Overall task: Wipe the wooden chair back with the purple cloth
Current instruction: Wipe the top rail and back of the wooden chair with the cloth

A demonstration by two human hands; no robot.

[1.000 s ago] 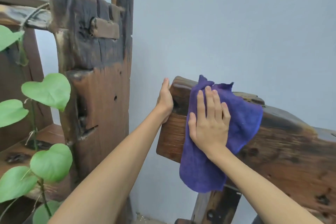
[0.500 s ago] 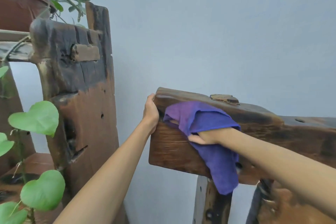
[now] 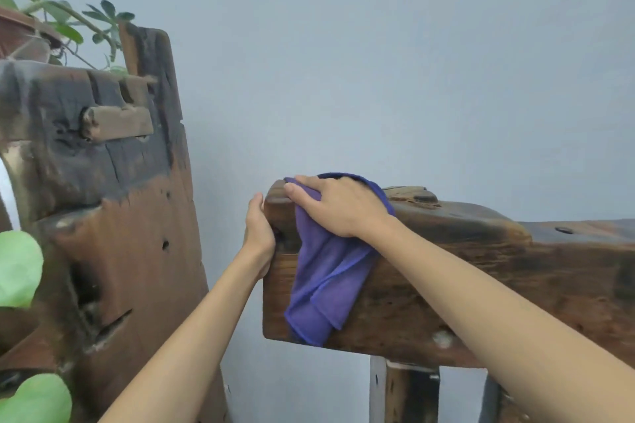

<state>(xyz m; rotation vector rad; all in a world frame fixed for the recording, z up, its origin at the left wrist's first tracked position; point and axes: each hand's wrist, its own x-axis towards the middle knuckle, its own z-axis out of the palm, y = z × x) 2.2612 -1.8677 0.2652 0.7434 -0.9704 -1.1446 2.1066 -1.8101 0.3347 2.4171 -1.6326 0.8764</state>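
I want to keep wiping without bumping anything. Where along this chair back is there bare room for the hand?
The chair back is bare rightward of the right hand and purple cloth, top and front alike. Its left end is crowded: the left hand holds it, and the upright wooden plank stands close beyond a narrow gap.

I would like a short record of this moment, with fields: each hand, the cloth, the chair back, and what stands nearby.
right hand: presses the purple cloth on the top edge of the chair back, near its left end
left hand: grips the left end of the chair back
purple cloth: draped over the top, hanging down the front face
nearby: dark wooden post at left; green leaves at the left edge
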